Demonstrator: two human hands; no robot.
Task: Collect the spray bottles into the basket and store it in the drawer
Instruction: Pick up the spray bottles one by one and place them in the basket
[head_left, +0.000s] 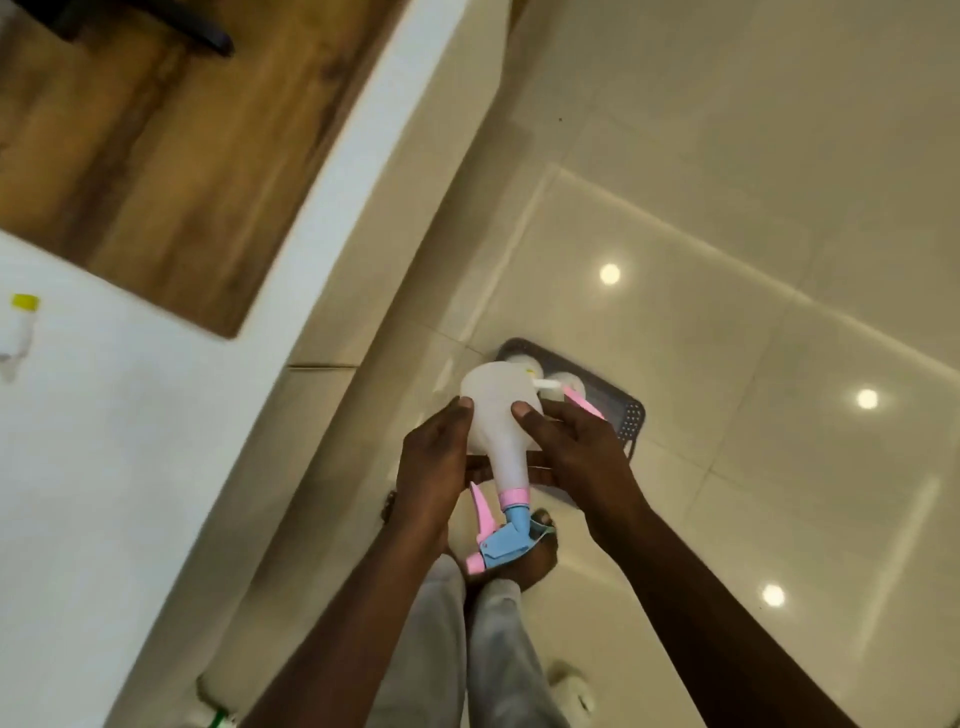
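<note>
I hold a white spray bottle (498, 415) between both my hands, above the dark grey basket (626, 415) that sits on the glossy cream floor tiles (727, 312). My left hand (434, 467) comes in from the near side of the basket, forearm stretched forward, palm turned in against the bottle's left flank, thumb tip pressed on its rounded body. My right hand (576, 452) mirrors it on the other flank, thumb laid on the body, the rest of its fingers curled behind and partly hidden, so both hands are closed around the bottle rather than slack. The bottle is tipped with its base pointing away toward the basket and its neck toward me; the pink collar, blue spray head and pink trigger hang on my side of the basket, over my bare foot (524, 561). Inside the basket lie other white bottles (519, 361), one pink trigger showing just past my right thumb. To the left of the basket rises a white counter (130, 467), with a yellow-capped bottle (18, 327) blurred at its far edge
</note>
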